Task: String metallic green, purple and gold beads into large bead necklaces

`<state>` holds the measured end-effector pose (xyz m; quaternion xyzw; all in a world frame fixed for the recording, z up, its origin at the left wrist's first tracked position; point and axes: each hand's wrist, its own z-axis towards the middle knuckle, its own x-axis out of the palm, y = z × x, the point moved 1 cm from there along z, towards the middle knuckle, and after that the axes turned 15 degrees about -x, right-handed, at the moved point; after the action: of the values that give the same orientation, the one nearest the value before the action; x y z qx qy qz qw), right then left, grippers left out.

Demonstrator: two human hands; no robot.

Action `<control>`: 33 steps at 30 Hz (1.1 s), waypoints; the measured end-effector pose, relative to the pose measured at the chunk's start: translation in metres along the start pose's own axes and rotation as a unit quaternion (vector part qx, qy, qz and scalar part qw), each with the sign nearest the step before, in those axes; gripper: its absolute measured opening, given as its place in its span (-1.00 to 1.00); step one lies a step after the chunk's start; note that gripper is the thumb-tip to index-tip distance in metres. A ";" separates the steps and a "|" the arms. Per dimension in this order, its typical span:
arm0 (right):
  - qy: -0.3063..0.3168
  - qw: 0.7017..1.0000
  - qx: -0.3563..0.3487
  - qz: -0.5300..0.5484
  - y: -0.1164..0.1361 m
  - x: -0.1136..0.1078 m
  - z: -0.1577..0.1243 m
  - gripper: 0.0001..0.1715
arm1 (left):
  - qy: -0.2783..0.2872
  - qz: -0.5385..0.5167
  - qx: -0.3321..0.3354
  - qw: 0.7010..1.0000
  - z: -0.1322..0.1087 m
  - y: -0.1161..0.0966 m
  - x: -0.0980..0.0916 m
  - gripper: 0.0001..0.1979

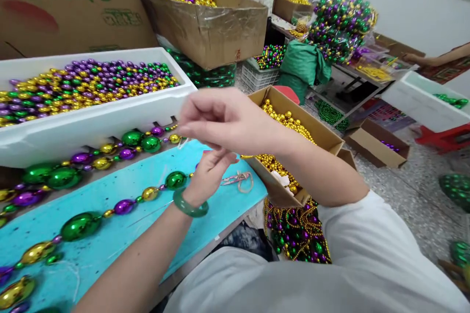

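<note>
My left hand [207, 176], with a green bangle [191, 204] at its wrist, is closed on the end of a bead strand [125, 206]. Large and small green, gold and purple beads run from it toward the lower left across the turquoise table cover [205, 234]. Just above, my right hand [227, 120] is raised with its fingers curled in a pinch; motion blurs the fingertips, and anything between them is too small to make out. Small scissors [231, 179] with a looped cord lie right of my left hand.
Behind the table cover stands a white foam box [110, 107] full of beads; finished-looking strands [127, 153] hang along its front. At my right is a carton [330, 139] of gold beads. A big carton [235, 24] rises behind. Another person's arm [436, 58] shows far right.
</note>
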<state>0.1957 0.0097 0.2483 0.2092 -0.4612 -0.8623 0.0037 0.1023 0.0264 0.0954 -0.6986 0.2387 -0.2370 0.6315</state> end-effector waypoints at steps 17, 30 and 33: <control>-0.029 0.959 0.168 -0.228 -0.073 -0.003 -0.063 -0.93 | -0.169 -0.105 -0.243 0.949 -0.091 0.024 -0.069 -0.75; 0.123 0.922 0.289 -0.227 -0.130 0.053 -0.183 -0.73 | -0.223 -0.267 -0.257 0.901 -0.089 0.076 -0.063 -0.74; -0.173 0.930 0.227 -0.231 -0.121 0.006 -0.179 -0.69 | -0.226 -0.272 -0.272 0.895 -0.092 0.080 -0.066 -0.74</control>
<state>0.2783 -0.0640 0.0626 0.1530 -0.5771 -0.7345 -0.3227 -0.0095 -0.0097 0.0221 -0.9155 -0.0542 -0.1608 0.3647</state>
